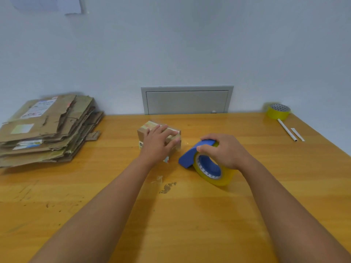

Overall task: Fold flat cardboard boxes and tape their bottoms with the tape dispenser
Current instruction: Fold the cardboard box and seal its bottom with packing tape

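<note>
Two bare forearms reaching forward over a glossy yellow-orange wooden table (190,215), scuffed and flecked with dark marks and a patch of worn residue (167,187) near the middle. Nearest on the right, right hand (226,150) curled over the blue plastic tape dispenser (191,154), thumb on its near face and fingers wrapped over the curved top; round roll of glossy yellow tape (218,177) seated in it, touching the tabletop. Just to the left, apart from the dispenser, left hand (158,144) laid flat with fingers spread and straight, pressing on top of a small folded cardboard box (150,128), boxy and brown, with pale strips of tape and printed labels on it. Plenty of bare tabletop in front of and around both. Farther left, a thick stack of flattened cardboard (47,128), corrugated, torn and ragged at the edges, reaching toward the table's left and back edges. Far right corner, a second yellow tape roll (278,112) lying flat, with a thin white stick (285,130) and a white strip (297,134) beside it. Behind, at the back edge, a grey metal panel (187,100) set in a plain pale wall (171,44).
</note>
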Action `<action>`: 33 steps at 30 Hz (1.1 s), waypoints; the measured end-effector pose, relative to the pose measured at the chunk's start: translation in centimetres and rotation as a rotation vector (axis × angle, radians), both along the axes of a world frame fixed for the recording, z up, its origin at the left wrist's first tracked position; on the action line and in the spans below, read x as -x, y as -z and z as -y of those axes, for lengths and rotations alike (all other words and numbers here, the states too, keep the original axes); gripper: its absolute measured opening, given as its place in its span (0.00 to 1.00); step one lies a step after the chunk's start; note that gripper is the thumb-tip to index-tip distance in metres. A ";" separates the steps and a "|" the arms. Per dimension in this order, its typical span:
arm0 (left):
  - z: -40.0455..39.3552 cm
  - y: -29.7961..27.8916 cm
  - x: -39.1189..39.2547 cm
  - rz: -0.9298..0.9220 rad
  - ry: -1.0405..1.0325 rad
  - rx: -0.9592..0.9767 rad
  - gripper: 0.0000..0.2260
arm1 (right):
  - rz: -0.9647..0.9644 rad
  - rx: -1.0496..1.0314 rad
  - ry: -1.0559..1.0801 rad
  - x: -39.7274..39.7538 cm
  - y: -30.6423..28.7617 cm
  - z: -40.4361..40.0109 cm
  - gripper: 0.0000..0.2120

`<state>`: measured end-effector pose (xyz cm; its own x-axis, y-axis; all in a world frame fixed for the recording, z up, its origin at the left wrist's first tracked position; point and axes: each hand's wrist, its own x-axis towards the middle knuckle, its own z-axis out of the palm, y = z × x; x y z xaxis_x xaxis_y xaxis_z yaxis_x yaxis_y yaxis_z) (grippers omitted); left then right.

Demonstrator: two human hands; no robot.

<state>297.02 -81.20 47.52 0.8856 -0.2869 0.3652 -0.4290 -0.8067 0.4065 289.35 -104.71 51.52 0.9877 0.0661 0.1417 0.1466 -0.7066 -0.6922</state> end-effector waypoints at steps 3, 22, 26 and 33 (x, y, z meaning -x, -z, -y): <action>0.0 0.3 -0.1 0.049 0.006 -0.015 0.13 | 0.062 -0.117 0.070 1.0 1.1 1.1 0.17; -2.7 0.0 0.0 0.058 0.025 -0.145 0.21 | 0.327 -0.534 0.369 -2.3 3.0 -2.9 0.23; -2.5 0.4 0.2 0.065 -0.017 -0.166 0.25 | 0.336 -0.487 0.374 -2.6 3.8 -4.5 0.29; -2.9 0.5 -0.1 0.086 0.020 -0.180 0.27 | 0.372 -0.407 0.333 -2.1 5.2 -5.6 0.32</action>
